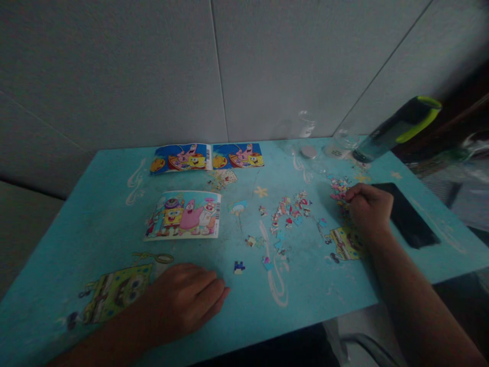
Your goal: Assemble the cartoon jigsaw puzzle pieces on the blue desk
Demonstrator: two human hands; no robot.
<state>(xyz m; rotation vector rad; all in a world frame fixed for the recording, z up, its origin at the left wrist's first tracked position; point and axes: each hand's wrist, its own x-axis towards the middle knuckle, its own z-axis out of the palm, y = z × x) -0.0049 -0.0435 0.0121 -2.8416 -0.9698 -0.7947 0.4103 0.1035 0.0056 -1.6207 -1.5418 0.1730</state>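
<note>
Fingers of the left hand (pixel 183 300) are curled, palm side down, on the near side of the pale SpongeBob-and-Patrick card (pixel 189 216); underside hidden, so cannot tell whether anything is held. Left forearm partly covers a printed SpongeBob figure (pixel 118 293), near side and left of the pale card.

Navy-and-cream jigsaw piece (pixel 239 267) lies alone, near side and right of the pale card, just beyond the left fingertips and apart from them. Pink-and-turquoise jigsaw piece (pixel 267 263) sits farther right.

Second SpongeBob print (pixel 346 243) is well to the right of the pale card, partly under the right forearm. Black phone-shaped slab (pixel 410 216) lies farther right still.

Right hand (pixel 369 206) is well right of the pale card, fingers folded in, at the multicoloured jigsaw heap (pixel 338 194); cannot tell whether a piece is held. Loose jigsaw pieces (pixel 289 222) spread between the pale card and this heap.

Beyond the pale card: two blue SpongeBob-and-Patrick cards (pixel 239 156), side by side. Beyond and well right of it: silver round lid (pixel 308 152), clear containers (pixel 346 145), dark tumbler with lime-green trim (pixel 397 130). Grey panelled wall (pixel 153 66) stands behind all.
</note>
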